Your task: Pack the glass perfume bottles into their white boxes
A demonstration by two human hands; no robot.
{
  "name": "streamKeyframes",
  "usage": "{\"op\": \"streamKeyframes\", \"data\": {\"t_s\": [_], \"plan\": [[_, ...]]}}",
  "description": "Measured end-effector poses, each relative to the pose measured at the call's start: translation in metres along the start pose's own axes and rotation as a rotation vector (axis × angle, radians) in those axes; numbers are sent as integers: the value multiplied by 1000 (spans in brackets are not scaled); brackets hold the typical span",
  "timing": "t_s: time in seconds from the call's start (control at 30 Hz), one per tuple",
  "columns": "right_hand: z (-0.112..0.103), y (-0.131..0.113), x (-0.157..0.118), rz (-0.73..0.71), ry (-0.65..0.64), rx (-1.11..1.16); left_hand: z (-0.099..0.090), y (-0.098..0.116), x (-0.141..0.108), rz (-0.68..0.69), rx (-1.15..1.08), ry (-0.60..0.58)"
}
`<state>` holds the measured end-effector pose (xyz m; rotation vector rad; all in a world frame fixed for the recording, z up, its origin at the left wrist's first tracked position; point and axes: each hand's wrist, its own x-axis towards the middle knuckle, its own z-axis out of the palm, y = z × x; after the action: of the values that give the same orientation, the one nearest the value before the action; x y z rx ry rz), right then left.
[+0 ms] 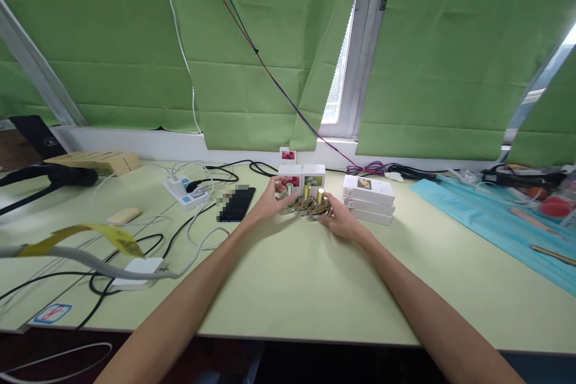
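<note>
Three small glass perfume bottles stand side by side on the table between my hands. My left hand has its fingers round the left perfume bottle, which has a silver cap. At the other end, my right hand grips the right perfume bottle by its side; that one has a gold cap. The middle perfume bottle, also gold-capped, sits between them. Right behind are two white boxes with pictures, one pink-flowered and one green.
Stacked white boxes lie right of my right hand. A dark phone lies to the left, near a white power strip and tangled cables. Blue sheeting covers the right side. Green blinds hang behind.
</note>
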<state>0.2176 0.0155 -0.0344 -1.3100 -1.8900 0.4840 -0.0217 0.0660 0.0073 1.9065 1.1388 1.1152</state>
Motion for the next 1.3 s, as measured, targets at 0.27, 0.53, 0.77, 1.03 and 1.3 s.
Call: {"op": "streamKeyframes", "data": {"t_s": [0.27,0.53,0.77,1.03,1.3], "plan": [[3,5,1,-25,-3,-61,21,-4,-6,-137,-88,63],[4,7,0,-44,16,-110,21,-5,-8,-129,-86,48],[3,-1,-7,-52,127,-140,22,10,-14,148,55,290],[-8,-20,-9,-161,387,-140,33,43,-42,366,134,244],[-40,-20,-10,-234,701,-400,70,36,-72,526,407,-491]]}}
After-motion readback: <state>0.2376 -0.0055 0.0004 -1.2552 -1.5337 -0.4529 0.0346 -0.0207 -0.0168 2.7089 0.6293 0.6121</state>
